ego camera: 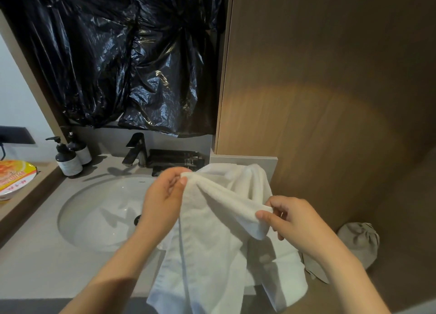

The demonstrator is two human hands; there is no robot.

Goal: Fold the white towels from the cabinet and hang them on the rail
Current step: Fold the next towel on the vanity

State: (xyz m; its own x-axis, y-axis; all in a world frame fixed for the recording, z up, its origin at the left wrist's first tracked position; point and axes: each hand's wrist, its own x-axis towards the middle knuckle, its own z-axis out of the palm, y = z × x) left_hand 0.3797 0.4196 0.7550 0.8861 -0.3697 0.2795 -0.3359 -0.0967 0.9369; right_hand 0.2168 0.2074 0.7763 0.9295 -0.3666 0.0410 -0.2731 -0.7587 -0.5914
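Observation:
A white towel point(212, 250) hangs in loose folds in front of me, over the right part of the counter. My left hand point(162, 195) pinches its upper edge near one corner between thumb and fingers. My right hand point(292, 217) pinches the same edge further right and lower, so the edge sags between the two hands. The towel's lower part drapes down past the counter's front edge. No rail and no open cabinet are in view.
A white basin point(99, 214) is sunk in the grey counter, with a dark tap point(135, 150) behind it. Two dark pump bottles point(68, 158) stand at the left, beside a noodle bowl point(16, 176). Black plastic sheeting point(122, 58) covers the wall. A wooden panel point(318, 89) and a grey cloth bag point(361, 240) lie right.

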